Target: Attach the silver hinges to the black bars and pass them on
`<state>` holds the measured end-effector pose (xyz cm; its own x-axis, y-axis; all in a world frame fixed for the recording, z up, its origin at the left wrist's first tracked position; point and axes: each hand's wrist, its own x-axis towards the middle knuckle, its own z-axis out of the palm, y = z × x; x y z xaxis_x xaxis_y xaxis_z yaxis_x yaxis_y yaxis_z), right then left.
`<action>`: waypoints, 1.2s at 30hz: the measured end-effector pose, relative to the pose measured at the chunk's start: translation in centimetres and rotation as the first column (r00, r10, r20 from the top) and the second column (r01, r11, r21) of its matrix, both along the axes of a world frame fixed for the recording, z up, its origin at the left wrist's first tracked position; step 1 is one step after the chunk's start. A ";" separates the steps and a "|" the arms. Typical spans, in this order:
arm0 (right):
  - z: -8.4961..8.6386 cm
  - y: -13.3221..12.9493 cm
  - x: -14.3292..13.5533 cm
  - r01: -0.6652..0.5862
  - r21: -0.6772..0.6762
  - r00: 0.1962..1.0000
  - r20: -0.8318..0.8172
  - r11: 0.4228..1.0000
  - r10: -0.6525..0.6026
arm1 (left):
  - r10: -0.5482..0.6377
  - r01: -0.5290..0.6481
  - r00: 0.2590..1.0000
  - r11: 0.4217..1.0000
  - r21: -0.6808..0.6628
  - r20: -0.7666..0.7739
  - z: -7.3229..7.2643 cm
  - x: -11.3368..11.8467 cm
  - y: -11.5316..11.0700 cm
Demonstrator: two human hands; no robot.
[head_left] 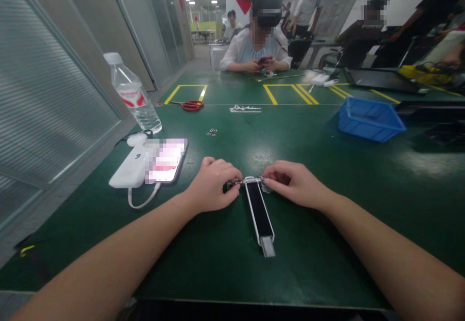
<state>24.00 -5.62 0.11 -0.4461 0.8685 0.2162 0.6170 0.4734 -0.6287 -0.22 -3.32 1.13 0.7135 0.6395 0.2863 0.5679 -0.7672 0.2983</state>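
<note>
Both bare forearms point(119, 250) taper smoothly toward slim, bare wrists point(330, 200).

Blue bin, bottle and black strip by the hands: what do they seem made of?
Bin: probably molded plastic, satin, with ribbed walls. Bottle: likely clear, shiny plastic; the background shows through it. Strip: smooth dark face, pale edging; plastic or coated metal, can't tell.

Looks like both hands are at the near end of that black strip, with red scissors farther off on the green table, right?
Not quite: the head view shows the left hand and right hand at the far end of the black strip, not the near one. The red scissors do lie farther off on the green table.
</note>
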 end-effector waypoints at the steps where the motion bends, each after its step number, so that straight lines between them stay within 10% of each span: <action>1: 0.0 0.0 0.0 -0.003 -0.002 1.000 0.000 1.000 0.003 | 0.001 -0.001 1.000 1.000 0.000 -0.001 0.0 0.0 0.0; 36: -0.1 0.3 0.4 -0.014 -0.002 1.000 -0.013 1.000 0.014 | -0.006 0.006 1.000 1.000 -0.002 -0.022 0.1 -0.1 0.0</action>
<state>24.45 -5.36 0.00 -0.4558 0.8625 0.2200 0.6021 0.4808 -0.6375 -0.27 -3.35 1.18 0.7237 0.6356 0.2688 0.5696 -0.7701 0.2874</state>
